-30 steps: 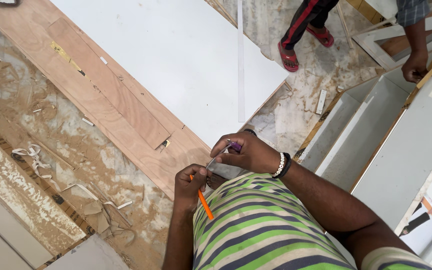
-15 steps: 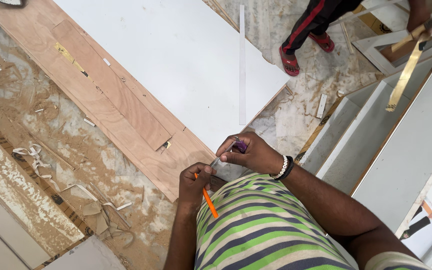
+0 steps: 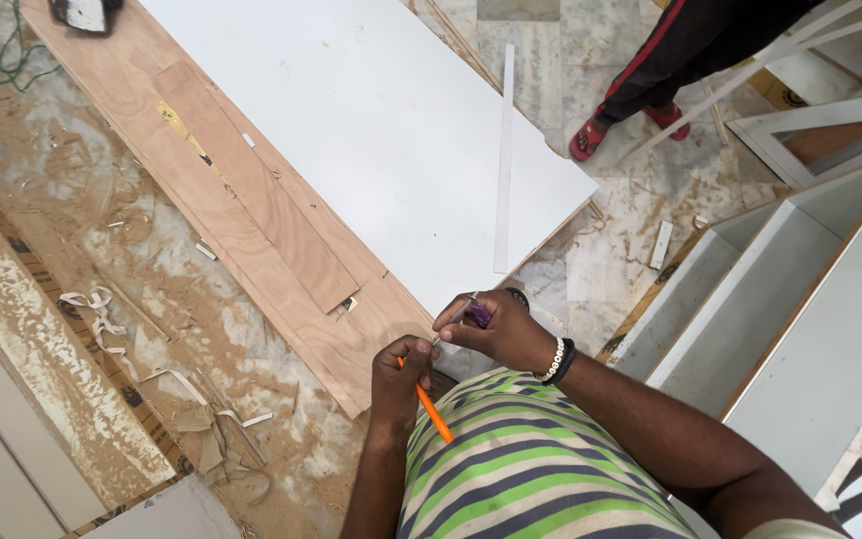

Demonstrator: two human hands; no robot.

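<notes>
Raised slightly, left hand [image 3: 401, 374] grips orange pencil [image 3: 433, 412]; right hand [image 3: 496, 334] pinches, seemingly, a purple sharpener [image 3: 479, 314].

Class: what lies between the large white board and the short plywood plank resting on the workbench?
In the head view, only a bare strip of the long plywood sheet separates the white board from the short plank.

The left hand [image 3: 401, 374] is hiding the pencil's [image 3: 432, 412] tip; the right hand [image 3: 499, 329] is covering most of a purple tool [image 3: 478, 313], too small to identify.

Strip [image 3: 502, 160] on panel [image 3: 371, 130]; plywood [image 3: 251, 240] left.
</notes>
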